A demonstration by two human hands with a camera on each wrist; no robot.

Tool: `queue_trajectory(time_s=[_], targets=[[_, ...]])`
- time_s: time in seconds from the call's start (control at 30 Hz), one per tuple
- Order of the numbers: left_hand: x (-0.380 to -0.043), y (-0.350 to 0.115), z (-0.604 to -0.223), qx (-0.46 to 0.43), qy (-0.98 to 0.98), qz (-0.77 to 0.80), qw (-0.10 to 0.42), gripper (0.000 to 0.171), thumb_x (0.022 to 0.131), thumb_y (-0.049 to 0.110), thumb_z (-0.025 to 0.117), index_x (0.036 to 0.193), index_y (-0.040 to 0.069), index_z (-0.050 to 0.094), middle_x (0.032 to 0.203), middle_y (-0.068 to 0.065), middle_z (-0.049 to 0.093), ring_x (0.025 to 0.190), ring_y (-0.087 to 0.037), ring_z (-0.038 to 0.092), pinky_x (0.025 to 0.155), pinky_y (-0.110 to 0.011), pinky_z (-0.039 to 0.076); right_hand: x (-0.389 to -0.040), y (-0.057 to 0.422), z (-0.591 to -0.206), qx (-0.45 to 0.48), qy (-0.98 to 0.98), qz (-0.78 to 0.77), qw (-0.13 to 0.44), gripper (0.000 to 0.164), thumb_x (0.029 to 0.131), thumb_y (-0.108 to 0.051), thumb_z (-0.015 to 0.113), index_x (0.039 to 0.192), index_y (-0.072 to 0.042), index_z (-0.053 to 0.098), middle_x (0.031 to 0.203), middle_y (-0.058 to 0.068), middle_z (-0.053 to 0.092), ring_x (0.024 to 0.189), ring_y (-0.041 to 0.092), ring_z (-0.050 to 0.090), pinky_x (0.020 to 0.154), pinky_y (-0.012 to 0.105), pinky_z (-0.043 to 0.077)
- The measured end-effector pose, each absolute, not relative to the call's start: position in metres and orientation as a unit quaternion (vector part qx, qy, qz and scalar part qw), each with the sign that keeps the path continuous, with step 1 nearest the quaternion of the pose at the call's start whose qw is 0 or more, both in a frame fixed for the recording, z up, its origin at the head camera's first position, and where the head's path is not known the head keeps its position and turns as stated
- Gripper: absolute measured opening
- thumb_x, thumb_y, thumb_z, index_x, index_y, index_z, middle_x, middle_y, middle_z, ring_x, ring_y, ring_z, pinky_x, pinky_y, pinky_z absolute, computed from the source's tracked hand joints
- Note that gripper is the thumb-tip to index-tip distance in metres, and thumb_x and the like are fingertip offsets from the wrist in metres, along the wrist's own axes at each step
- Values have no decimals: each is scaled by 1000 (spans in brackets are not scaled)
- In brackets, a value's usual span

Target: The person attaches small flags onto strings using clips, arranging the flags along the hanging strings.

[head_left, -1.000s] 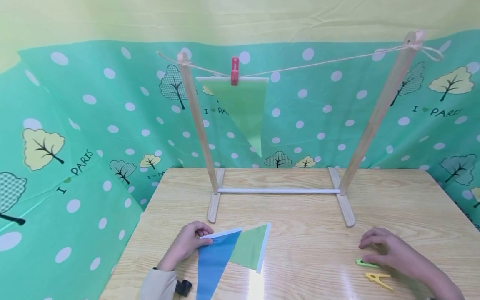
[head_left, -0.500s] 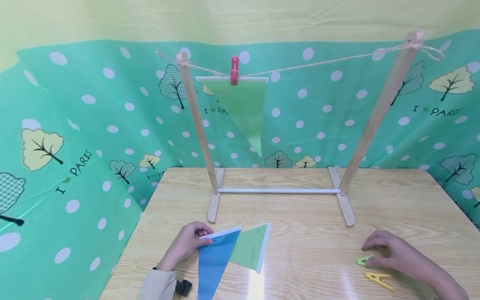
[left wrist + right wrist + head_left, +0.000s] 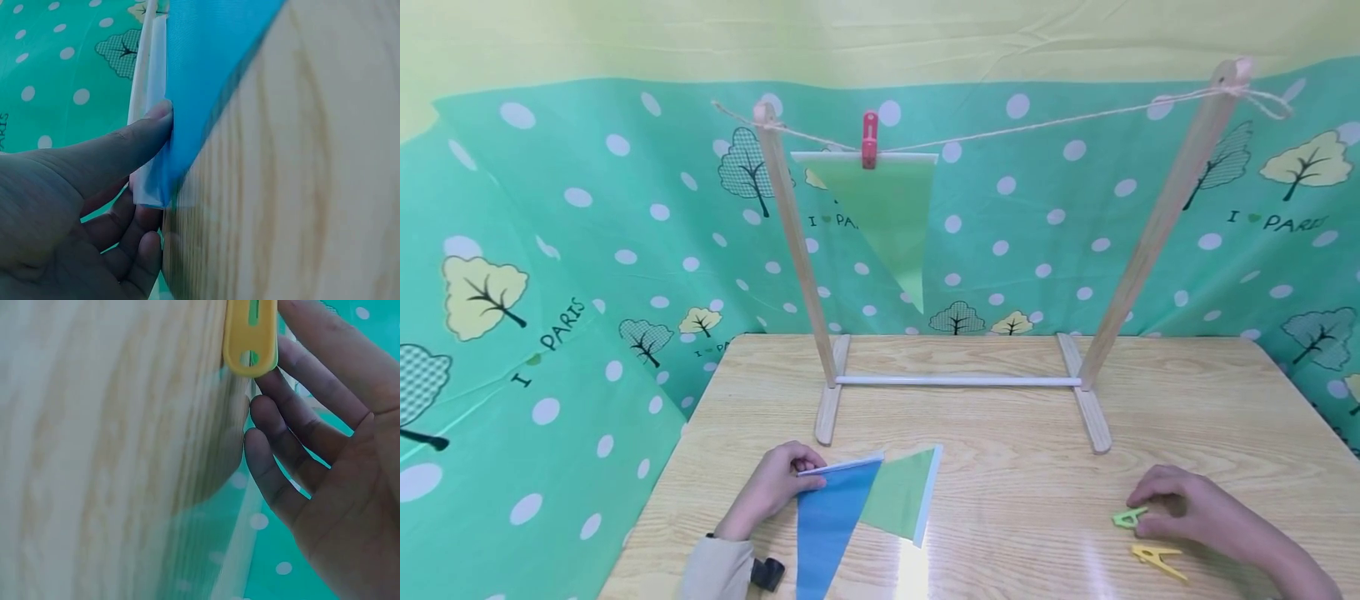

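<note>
My left hand [image 3: 778, 479] pinches the white top edge of a blue pennant [image 3: 831, 521] between thumb and fingers. In the left wrist view the thumb [image 3: 134, 140] lies over that white strip, close to one corner. On the right, thumb and forefinger of my right hand [image 3: 1198, 508] pinch a small green clothespin [image 3: 1126, 519] low over the table. A yellow clothespin [image 3: 1159, 558] lies just nearer me; in the right wrist view this yellow clothespin [image 3: 240, 353] stands in front and hides most of the green one. Beside the blue pennant lies a green pennant [image 3: 898, 496], partly covered by it.
A wooden stand [image 3: 1157, 233] with two posts and a white crossbar [image 3: 958, 382] stands at the back of the table [image 3: 1000, 467]. A string [image 3: 1045, 127] runs between the post tops. From it hangs a green pennant [image 3: 891, 208] under a red clothespin [image 3: 870, 137].
My right hand has drawn slightly towards me and closed its fingertips on the green clothespin, which has turned on its spot. The left hand has stayed put; the pennant's white edge tilts slightly.
</note>
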State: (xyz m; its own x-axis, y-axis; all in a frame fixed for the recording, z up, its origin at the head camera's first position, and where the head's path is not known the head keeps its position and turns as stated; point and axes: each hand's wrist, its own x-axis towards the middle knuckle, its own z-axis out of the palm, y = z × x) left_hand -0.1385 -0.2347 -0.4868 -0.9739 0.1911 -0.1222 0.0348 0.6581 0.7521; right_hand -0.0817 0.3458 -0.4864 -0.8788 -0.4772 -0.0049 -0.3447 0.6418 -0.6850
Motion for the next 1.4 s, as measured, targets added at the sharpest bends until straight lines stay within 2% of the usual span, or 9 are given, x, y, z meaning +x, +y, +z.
queue_trajectory(time_s=[0.23, 0.5, 0.8, 0.87, 1.03, 1.17, 1.3, 1.4], targets=[[-138, -235, -486, 60, 910, 400, 92, 16, 79, 12, 83, 90, 8, 72, 85, -1, 62, 76, -15, 52, 65, -23, 44, -81, 347, -487, -239, 897, -362, 81, 15, 86, -17, 77, 100, -20, 73, 96, -13, 65, 87, -2, 55, 71, 17, 47], [-137, -235, -486, 64, 913, 393, 87, 9, 82, 17, 81, 85, 11, 75, 81, 2, 63, 72, -14, 51, 61, -23, 42, -81, 346, -487, -245, 896, -363, 75, 13, 88, -15, 75, 100, -20, 72, 97, -12, 65, 85, -2, 55, 68, 19, 47], [-138, -240, -486, 79, 911, 396, 81, 8, 85, 21, 79, 86, 14, 76, 83, 4, 67, 72, -9, 56, 63, -21, 47, -79, 343, -483, -222, 905, -354, 77, 9, 91, -16, 73, 99, -20, 72, 93, -14, 62, 77, -3, 49, 59, 21, 42], [-138, -241, -486, 79, 909, 401, 82, 9, 85, 22, 79, 87, 14, 76, 84, 4, 68, 72, -9, 57, 63, -21, 48, -78, 342, -480, -210, 913, -342, 78, 9, 91, -17, 73, 100, -18, 72, 93, -14, 63, 78, -5, 50, 60, 21, 45], [-139, -242, -486, 81, 902, 414, 90, 12, 86, 24, 78, 89, 13, 77, 84, 3, 70, 73, -11, 58, 63, -21, 48, -79, 343, -472, -168, 928, -317, 106, 16, 93, -22, 71, 104, -11, 70, 99, -6, 68, 83, -8, 56, 67, 23, 52], [-138, -241, -483, 85, 899, 420, 91, 13, 86, 25, 78, 90, 12, 77, 85, 3, 70, 74, -11, 58, 64, -21, 48, -80, 342, -468, -153, 930, -312, 122, 22, 95, -25, 69, 108, -7, 70, 101, 1, 71, 83, -7, 58, 68, 23, 53], [-137, -239, -480, 88, 895, 426, 97, 14, 86, 26, 78, 92, 13, 77, 87, 2, 70, 75, -11, 59, 65, -21, 49, -79, 340, -467, -140, 932, -312, 122, 29, 95, -29, 67, 110, -5, 69, 102, 1, 71, 83, -8, 59, 68, 23, 54], [-136, -239, -478, 90, 890, 435, 102, 17, 86, 27, 78, 93, 12, 77, 88, 1, 71, 76, -12, 60, 66, -21, 50, -77, 339, -467, -144, 932, -315, 106, 27, 97, -28, 65, 111, -5, 69, 100, -3, 71, 83, -7, 59, 68, 23, 54]])
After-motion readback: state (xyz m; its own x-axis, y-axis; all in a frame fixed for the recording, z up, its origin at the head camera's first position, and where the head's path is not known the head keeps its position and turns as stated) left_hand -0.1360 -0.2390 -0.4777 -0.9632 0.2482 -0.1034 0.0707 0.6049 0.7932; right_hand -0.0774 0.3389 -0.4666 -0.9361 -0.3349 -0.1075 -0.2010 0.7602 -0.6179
